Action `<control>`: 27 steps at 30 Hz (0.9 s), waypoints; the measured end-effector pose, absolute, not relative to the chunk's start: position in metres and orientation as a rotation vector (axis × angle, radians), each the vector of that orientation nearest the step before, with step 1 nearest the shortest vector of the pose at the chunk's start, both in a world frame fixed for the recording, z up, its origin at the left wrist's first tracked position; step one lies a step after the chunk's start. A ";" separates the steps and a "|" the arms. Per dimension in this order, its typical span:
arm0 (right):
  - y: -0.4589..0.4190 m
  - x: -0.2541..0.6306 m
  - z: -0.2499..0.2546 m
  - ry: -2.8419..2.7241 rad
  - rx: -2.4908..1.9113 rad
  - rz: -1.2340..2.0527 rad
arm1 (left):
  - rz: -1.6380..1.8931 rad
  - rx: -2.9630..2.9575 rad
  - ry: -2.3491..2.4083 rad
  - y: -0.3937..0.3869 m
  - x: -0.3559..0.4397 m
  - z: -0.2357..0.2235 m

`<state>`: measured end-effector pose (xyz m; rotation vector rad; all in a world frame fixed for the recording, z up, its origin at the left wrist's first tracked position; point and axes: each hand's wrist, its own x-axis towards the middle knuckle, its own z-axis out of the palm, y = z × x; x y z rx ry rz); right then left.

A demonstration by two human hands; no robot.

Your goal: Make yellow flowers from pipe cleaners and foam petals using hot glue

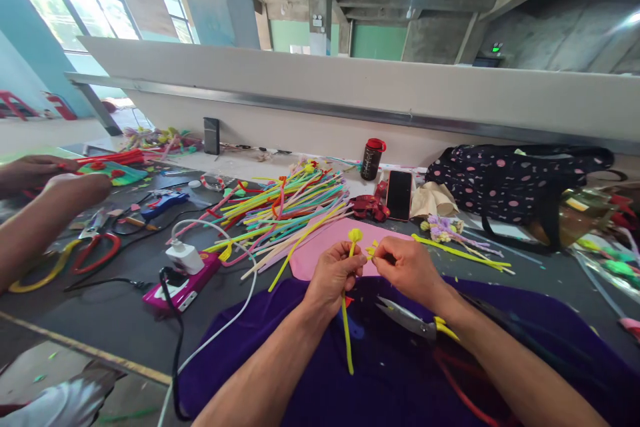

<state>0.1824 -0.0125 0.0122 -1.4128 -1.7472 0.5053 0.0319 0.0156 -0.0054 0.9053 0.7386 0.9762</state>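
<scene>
My left hand (337, 275) pinches a yellow pipe cleaner (348, 340) whose top ends in a small fuzzy yellow ball. The stem hangs down over the dark purple cloth (240, 347). Just to the right, my right hand (407, 268) has its fingertips pressed together close to small yellow bits; what they hold, if anything, is too small to make out. A pink sheet (310, 250) lies behind both hands. Below my right hand, scissors (407, 317) with partly spread blades rest on the cloth, their yellow and red handles partly hidden by my forearm.
Bundled colourful pipe cleaners (295, 203) lie behind my left hand. A purple power strip (185, 283) with a white charger and cables sits left. A phone (399, 193), dark bottle (373, 159) and patterned bag (495, 187) stand at the back. A co-worker's hands (75, 190) work at far left.
</scene>
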 end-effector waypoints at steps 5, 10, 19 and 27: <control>-0.013 0.180 0.012 -1.514 -1.258 0.920 | 0.945 0.865 0.668 0.014 0.030 -0.003; -0.007 0.180 0.010 -1.437 -1.206 1.042 | 0.931 0.848 0.665 0.014 0.029 -0.003; -0.002 0.223 0.024 -1.338 -1.187 1.210 | 0.922 0.706 0.624 0.025 0.020 -0.003; -0.011 0.204 0.022 -1.695 -1.259 0.953 | 0.784 0.711 0.524 0.018 0.021 -0.002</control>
